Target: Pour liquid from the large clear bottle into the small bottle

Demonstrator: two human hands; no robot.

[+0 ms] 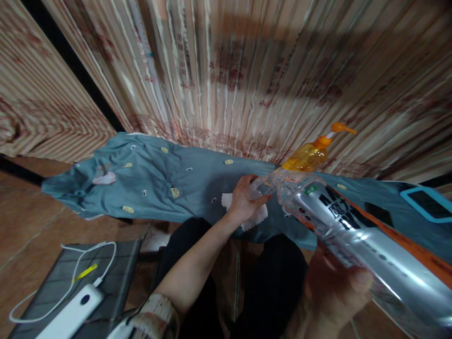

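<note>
My left hand [243, 200] is wrapped round a small clear container [260, 187], which is tilted towards the right. Its right end meets, or nearly meets, the neck of a large clear plastic bottle [356, 226] with a silver and orange label. My right hand [339, 287] grips this bottle from below, and it slants with its neck pointing up and left. Just under my left hand is a white tissue [254, 220]; whether the hand touches it I cannot tell. Behind the bottle's neck stands a yellow pump bottle [306, 156] with an orange pump top.
A grey-green patterned cloth [197, 183] covers the long surface ahead. On its right lie a dark phone [378, 214] and a blue-framed object [429, 203]. At lower left, a white power bank [76, 308] with a cable rests on a dark stool [122, 263]. A striped curtain [226, 84] hangs behind.
</note>
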